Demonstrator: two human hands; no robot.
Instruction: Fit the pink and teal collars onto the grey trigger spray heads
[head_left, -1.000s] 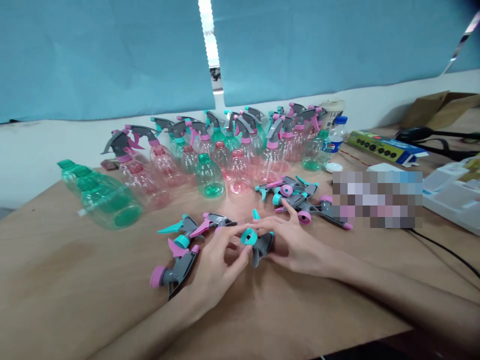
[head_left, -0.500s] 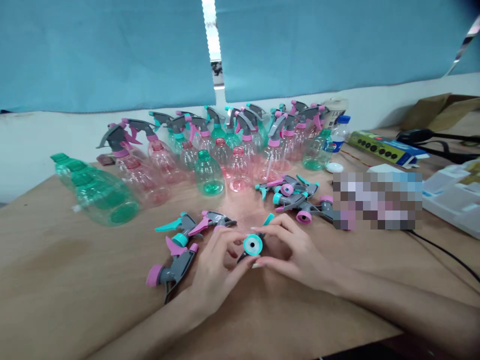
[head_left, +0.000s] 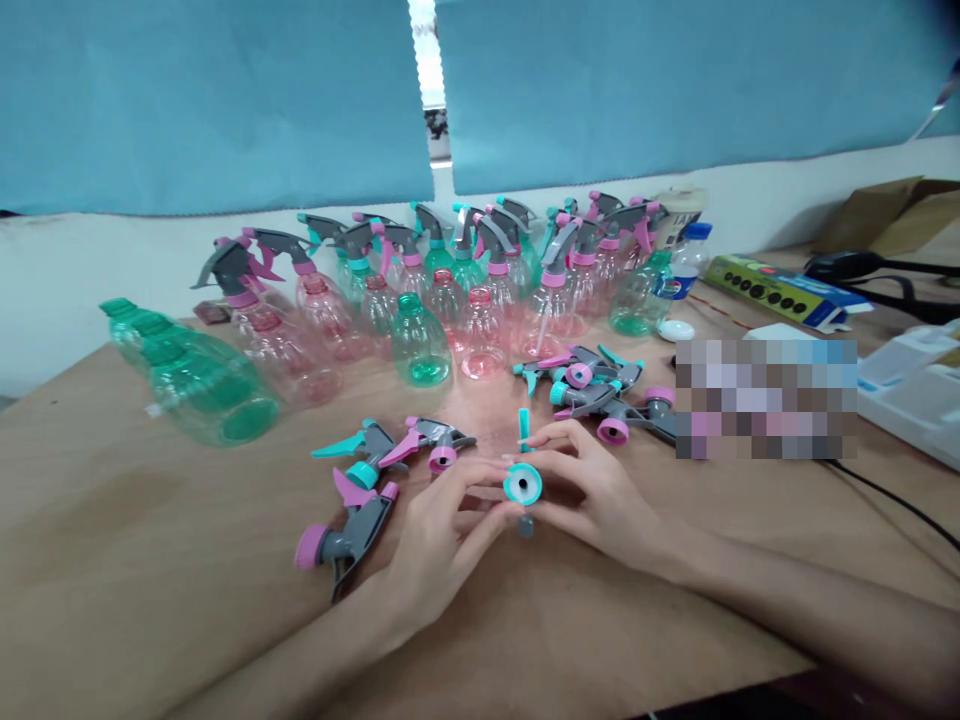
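Observation:
Between my two hands is a grey spray bottle trigger head [head_left: 523, 484] with a teal collar, its open underside turned up toward me. My left hand [head_left: 442, 540] grips it from the left with thumb and fingers. From the other side, my right hand [head_left: 600, 500] closes its fingers around it. Its teal trigger [head_left: 523, 427] points away from me. Left of my hands lie a pink-collared trigger head [head_left: 349, 540], a teal one [head_left: 367, 455] and another pink one [head_left: 435, 440]. To the right is a pile of trigger heads [head_left: 592, 395].
Several pink and green bottles, some with trigger heads fitted, stand at the back; a green bottle [head_left: 420, 340] is at the front. Green bottles [head_left: 210, 385] lie at the left. At right are a water bottle [head_left: 686, 262], a yellow-blue box [head_left: 787, 290] and a plastic organizer [head_left: 915, 385].
The held trigger head has been turned, so its teal trigger now points straight away from me instead of slanting right. Both hands still hold it. The view has shifted slightly.

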